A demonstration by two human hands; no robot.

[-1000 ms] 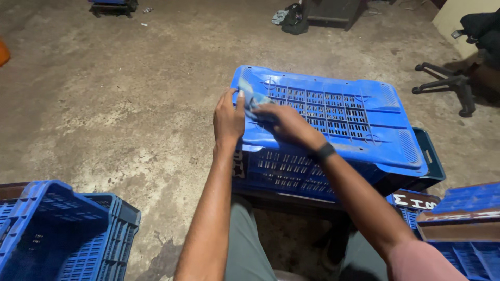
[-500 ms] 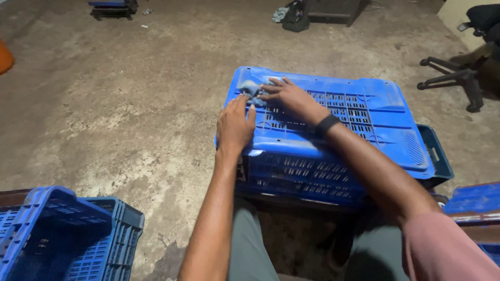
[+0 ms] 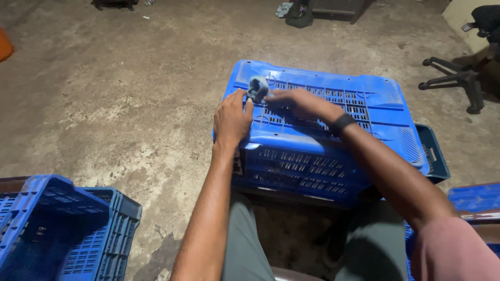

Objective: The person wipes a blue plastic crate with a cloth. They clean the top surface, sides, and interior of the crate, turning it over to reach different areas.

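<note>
An upturned blue plastic crate (image 3: pixel 359 99) lies in front of my knees, its slotted bottom facing up. My left hand (image 3: pixel 232 119) rests flat on its near left corner. My right hand (image 3: pixel 299 103), with a black band on the wrist, reaches across the crate's top and pinches a small grey crumpled cloth (image 3: pixel 257 88) against the plastic near the far left corner. The cloth stands up between my two hands.
A second blue crate (image 3: pixel 435 156) sits under and behind the upturned one. More blue crates (image 3: pixel 62 224) stand at the lower left and another (image 3: pixel 476 200) at the lower right. A black office-chair base (image 3: pixel 458 83) is at the far right on the concrete floor (image 3: pixel 120 88).
My right hand has slid the cloth from the crate's middle toward its far left corner. My left hand has moved from holding the crate's edge to lying flat on the corner.
</note>
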